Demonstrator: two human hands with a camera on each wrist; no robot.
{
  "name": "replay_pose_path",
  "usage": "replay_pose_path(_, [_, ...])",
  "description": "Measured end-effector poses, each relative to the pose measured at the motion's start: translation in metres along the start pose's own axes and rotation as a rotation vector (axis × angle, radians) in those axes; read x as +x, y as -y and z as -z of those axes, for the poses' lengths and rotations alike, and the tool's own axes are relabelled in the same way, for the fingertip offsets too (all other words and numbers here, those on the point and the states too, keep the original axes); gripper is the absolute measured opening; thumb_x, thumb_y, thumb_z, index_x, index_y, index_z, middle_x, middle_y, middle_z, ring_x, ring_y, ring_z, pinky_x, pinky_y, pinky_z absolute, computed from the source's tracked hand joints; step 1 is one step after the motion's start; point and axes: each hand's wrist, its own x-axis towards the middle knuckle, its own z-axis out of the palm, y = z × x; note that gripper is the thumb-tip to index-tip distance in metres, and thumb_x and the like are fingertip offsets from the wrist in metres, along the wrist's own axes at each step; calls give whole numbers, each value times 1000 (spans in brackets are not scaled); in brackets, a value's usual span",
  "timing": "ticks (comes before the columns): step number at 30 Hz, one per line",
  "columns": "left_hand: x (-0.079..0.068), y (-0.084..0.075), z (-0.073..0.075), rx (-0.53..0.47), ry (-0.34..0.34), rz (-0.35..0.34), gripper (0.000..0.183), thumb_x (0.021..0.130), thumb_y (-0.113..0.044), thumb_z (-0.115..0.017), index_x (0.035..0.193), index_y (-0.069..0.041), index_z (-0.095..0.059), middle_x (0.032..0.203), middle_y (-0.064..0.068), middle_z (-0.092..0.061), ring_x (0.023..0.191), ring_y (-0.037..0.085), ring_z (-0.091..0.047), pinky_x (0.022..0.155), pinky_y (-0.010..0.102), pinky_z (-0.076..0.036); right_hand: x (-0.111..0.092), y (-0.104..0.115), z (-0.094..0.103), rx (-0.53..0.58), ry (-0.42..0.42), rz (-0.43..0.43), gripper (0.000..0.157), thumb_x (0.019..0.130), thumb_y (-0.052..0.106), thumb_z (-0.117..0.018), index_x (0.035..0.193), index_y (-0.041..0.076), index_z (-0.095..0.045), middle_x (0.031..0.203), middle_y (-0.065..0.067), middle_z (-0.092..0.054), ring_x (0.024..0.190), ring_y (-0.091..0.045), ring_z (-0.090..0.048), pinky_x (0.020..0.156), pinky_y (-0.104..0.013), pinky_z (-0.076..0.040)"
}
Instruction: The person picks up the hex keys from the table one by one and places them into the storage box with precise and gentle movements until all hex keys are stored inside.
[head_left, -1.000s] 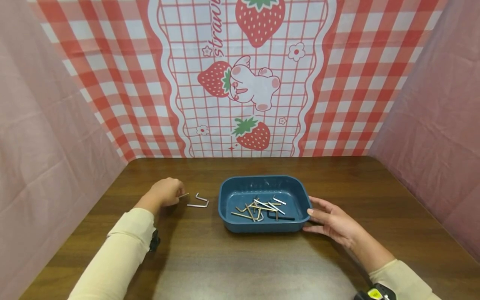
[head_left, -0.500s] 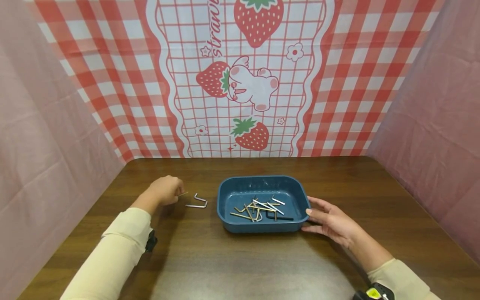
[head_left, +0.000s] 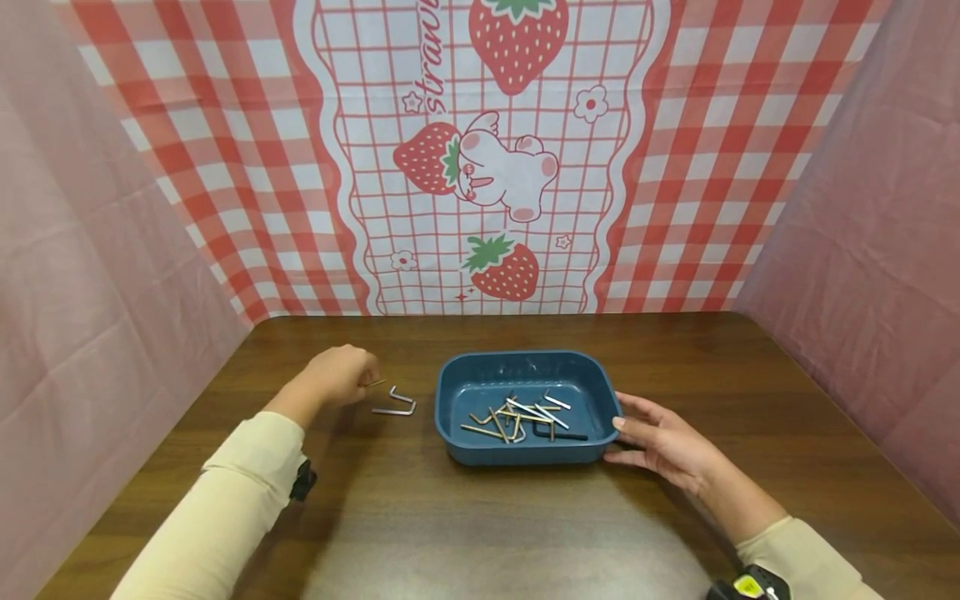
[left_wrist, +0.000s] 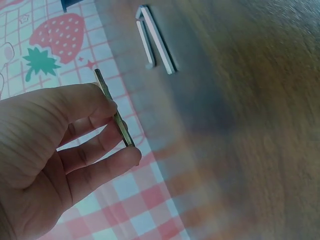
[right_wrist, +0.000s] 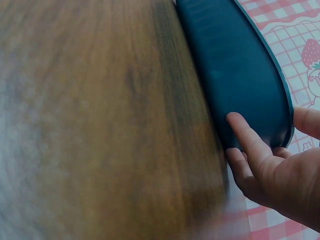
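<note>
My left hand (head_left: 341, 375) pinches a brass-coloured hex key (left_wrist: 123, 131) between thumb and fingertips, left of the bin; its short bent end is not plain to see. Close by on the tabletop lie two silver hex keys, a longer one (head_left: 393, 412) and a shorter one (head_left: 402, 397). A blue plastic bin (head_left: 525, 455) stands in the middle, with several brass, silver and black hex keys (head_left: 517, 417) jumbled on its floor. At its right end my right hand (head_left: 667, 450) grips the bin, with digits spread on its wall and rim (right_wrist: 280, 75).
The wooden table (head_left: 480, 525) runs back to a red-and-white checked cloth (head_left: 262, 208) with strawberry prints. Pink cloths hang on the left (head_left: 97, 250) and right (head_left: 862, 250). Both forearms come in over the front of the table.
The left hand has risen slightly and shifted a little right with the brass hex key, whose visible end now shows further right. The right hand and bin stay put.
</note>
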Motion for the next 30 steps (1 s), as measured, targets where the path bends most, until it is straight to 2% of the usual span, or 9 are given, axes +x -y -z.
replay_pose_path(7, [3,-11,10,-5,6,-6,15,71,0,-73,81,-10,-69,70,-4,-59,66,13,-55,60,33,-51,0,0,0,4,3,-1,73,100,8,-53,152,-8,-3,129,-16,-52,112,-29,-60,92,-53,-49])
replay_pose_path(15, [9,-21,19,-31,-16,-45,16,68,2,-67,70,-14,-62,61,-6,-50,59,13,-46,52,31,-42,0,0,1,9,5,-4,73,100,8,-52,152,-7,-3,128,-16,-52,112,-29,-60,92,-53,-49])
replay_pose_path(21, [13,-30,27,-47,8,-70,16,70,4,-66,75,-12,-64,63,-5,-50,60,13,-45,53,29,-41,0,0,0,7,5,-2,73,100,8,-52,152,-8,-3,128,-16,-53,111,-29,-61,92,-53,-49])
replay_pose_path(26, [19,-38,35,-32,-1,-119,16,70,4,-68,74,-11,-64,62,-6,-48,60,12,-45,54,28,-39,0,-1,1,10,8,5,73,100,8,-52,151,-8,-2,127,-15,-53,110,-28,-61,92,-53,-49])
replay_pose_path(30, [26,-46,40,-30,8,-127,17,69,3,-70,78,-12,-67,63,-6,-51,61,12,-48,55,28,-43,0,-1,0,11,5,7,73,100,7,-52,151,-8,-2,128,-16,-52,111,-28,-61,92,-52,-50])
